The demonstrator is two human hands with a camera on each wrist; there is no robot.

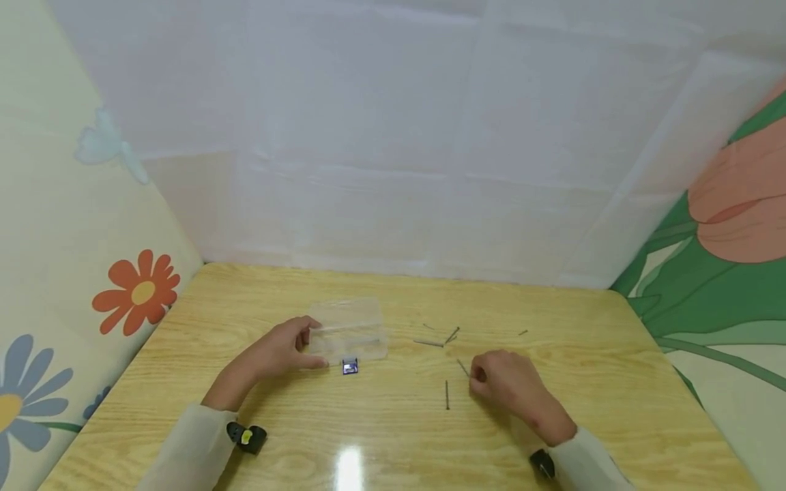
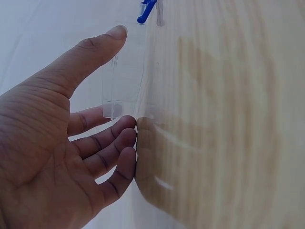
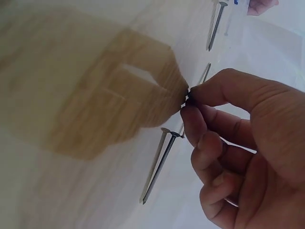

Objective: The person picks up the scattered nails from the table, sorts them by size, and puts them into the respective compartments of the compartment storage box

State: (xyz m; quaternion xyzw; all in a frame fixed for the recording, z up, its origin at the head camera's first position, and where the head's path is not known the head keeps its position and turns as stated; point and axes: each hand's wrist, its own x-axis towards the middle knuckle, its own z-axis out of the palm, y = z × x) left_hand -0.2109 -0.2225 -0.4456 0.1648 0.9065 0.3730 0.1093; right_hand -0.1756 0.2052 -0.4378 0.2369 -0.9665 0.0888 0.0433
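A clear plastic box (image 1: 353, 335) rests on the table, with a small blue-and-white piece (image 1: 350, 367) at its near edge. My left hand (image 1: 288, 351) grips the box by its left end. In the left wrist view the thumb lies along one side of the clear plastic, and the curled fingers are at its other side near the tabletop. With thumb and index finger, my right hand (image 1: 510, 385) pinches a nail (image 1: 463, 367) close to the table. Another nail (image 3: 161, 168) lies right below those fingertips in the right wrist view.
Several loose nails lie between box and right hand, among them a nail (image 1: 447, 395) in front and a nail (image 1: 428, 343) farther back. One short nail (image 1: 523, 332) lies beyond the right hand. A white sheet (image 1: 393, 170) hangs behind the wooden table (image 1: 295, 443).
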